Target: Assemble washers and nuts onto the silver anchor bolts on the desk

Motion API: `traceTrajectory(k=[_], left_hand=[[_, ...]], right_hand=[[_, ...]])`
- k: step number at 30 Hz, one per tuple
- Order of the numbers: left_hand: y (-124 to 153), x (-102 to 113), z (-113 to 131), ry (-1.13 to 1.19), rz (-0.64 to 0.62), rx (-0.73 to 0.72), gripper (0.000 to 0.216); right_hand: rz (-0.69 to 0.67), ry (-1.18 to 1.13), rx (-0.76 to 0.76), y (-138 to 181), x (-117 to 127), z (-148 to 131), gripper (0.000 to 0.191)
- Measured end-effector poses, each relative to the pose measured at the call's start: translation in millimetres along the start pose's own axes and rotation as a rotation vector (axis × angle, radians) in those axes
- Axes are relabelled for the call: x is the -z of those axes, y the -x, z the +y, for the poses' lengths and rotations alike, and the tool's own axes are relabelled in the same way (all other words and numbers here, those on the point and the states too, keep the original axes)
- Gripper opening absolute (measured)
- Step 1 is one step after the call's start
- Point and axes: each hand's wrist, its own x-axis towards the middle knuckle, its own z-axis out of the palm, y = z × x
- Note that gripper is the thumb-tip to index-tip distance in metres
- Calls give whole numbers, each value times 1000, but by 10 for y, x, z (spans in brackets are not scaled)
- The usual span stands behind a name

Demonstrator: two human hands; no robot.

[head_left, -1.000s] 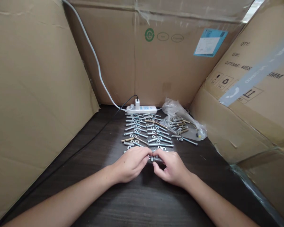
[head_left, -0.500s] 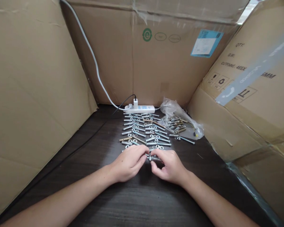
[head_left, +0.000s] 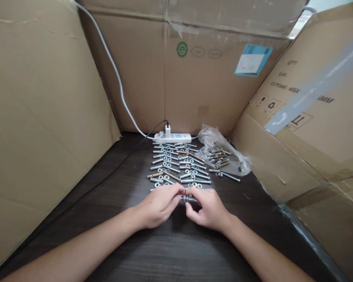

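My left hand (head_left: 159,205) and my right hand (head_left: 208,207) meet over the dark wooden table (head_left: 176,250), both pinched on one metal bolt (head_left: 189,199) with a nut on it, held level between the fingertips. Just beyond my fingers lie rows of several bolts, washers and nuts (head_left: 179,166), laid out side by side. A clear plastic bag (head_left: 223,152) with more bolts in it lies to the right of those rows.
Cardboard boxes wall the table on the left (head_left: 41,117), back (head_left: 194,70) and right (head_left: 312,129). A white power strip (head_left: 173,137) with a plug and a white cable sits at the back. A thin black cable runs along the left side.
Both hands stay pinched on the bolt, with only small finger shifts. The view has tilted slightly.
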Motion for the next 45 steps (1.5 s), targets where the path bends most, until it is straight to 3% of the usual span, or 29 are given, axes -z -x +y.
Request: traceTrajectory(k=[10, 16, 32, 38, 45], left_hand=[[-13, 4, -20, -45, -57, -60, 20], [-4, 24, -1, 27, 14, -88, 16], [-12, -4, -13, -87, -63, -72, 19], [-8, 8, -5, -42, 53, -51, 12], [1, 33, 29, -15, -16, -126, 18]], right_hand=[[97, -31, 78, 6, -15, 2, 20], [79, -33, 30, -14, 8, -21, 19], [90, -59, 67, -1, 4, 2, 20], [96, -38, 57, -10, 12, 0, 17], [42, -33, 34, -9, 18, -9, 19]])
